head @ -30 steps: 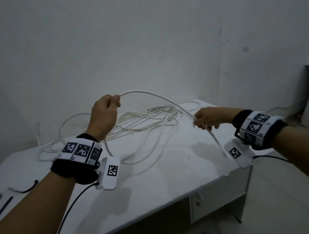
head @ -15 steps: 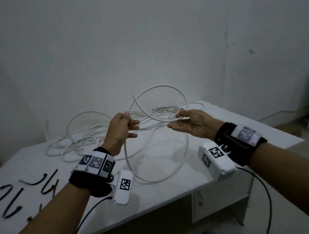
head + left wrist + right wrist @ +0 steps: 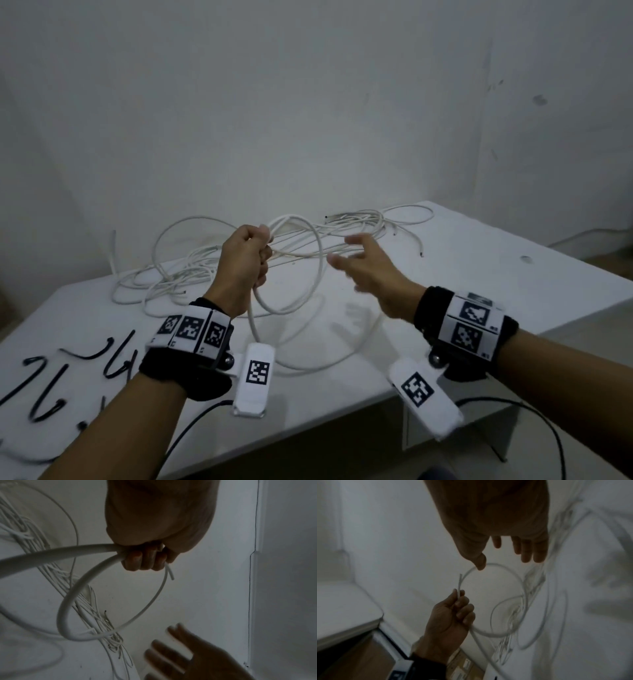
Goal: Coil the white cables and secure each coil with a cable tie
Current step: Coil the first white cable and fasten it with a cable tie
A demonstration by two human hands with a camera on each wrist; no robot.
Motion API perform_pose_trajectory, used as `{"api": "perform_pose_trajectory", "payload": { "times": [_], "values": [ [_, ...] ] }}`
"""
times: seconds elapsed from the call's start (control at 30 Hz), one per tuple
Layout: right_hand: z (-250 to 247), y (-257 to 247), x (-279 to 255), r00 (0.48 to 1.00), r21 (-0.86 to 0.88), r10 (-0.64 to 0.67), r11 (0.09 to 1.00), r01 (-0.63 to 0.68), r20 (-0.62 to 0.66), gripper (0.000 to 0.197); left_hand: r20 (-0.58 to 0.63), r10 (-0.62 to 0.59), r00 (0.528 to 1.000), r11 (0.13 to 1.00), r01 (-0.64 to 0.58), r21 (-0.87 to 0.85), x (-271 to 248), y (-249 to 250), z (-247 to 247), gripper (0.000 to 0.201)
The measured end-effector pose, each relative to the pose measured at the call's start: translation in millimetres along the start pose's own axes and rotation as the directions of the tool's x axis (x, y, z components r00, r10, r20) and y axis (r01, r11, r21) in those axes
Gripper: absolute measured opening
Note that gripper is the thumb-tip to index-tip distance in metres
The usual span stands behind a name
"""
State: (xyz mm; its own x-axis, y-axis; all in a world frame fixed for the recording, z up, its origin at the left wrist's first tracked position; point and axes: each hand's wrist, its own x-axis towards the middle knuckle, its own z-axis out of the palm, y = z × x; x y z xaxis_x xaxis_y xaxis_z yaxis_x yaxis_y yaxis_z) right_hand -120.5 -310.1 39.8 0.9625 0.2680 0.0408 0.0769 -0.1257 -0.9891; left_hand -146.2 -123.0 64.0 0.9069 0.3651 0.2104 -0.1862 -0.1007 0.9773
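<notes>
My left hand (image 3: 251, 255) grips a white cable (image 3: 320, 270) in a fist above the table, one round loop of it hanging to the right of the fist. In the left wrist view the curled fingers (image 3: 145, 559) pinch the loop (image 3: 68, 608), its short cut end sticking out past them. My right hand (image 3: 363, 265) is open, fingers spread and blurred, just right of the loop and holding nothing. From the right wrist view its fingers (image 3: 527, 550) hang above the loop (image 3: 505, 572) while the left hand (image 3: 452, 614) holds the cable end. The cable's free length curves down onto the table.
A tangle of loose white cables (image 3: 205, 274) lies across the back of the white table (image 3: 479, 291). Several black cable ties (image 3: 51, 380) lie at the front left. The table's front edge and a drawer front are below my right wrist. A plain wall stands behind.
The right hand has let go of the cable loop and opened, drawing back to the right. The left hand has closed into a fist round the loop and kept it.
</notes>
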Motion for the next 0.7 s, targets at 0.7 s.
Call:
{"api": "perform_pose_trajectory", "payload": {
  "times": [0.7],
  "values": [
    [55, -34, 44, 0.343, -0.769, -0.848, -0.111, 0.629, 0.404, 0.023, 0.166, 0.036, 0.985, 0.984, -0.007, -0.175, -18, 0, -39, 0.021]
  ]
}}
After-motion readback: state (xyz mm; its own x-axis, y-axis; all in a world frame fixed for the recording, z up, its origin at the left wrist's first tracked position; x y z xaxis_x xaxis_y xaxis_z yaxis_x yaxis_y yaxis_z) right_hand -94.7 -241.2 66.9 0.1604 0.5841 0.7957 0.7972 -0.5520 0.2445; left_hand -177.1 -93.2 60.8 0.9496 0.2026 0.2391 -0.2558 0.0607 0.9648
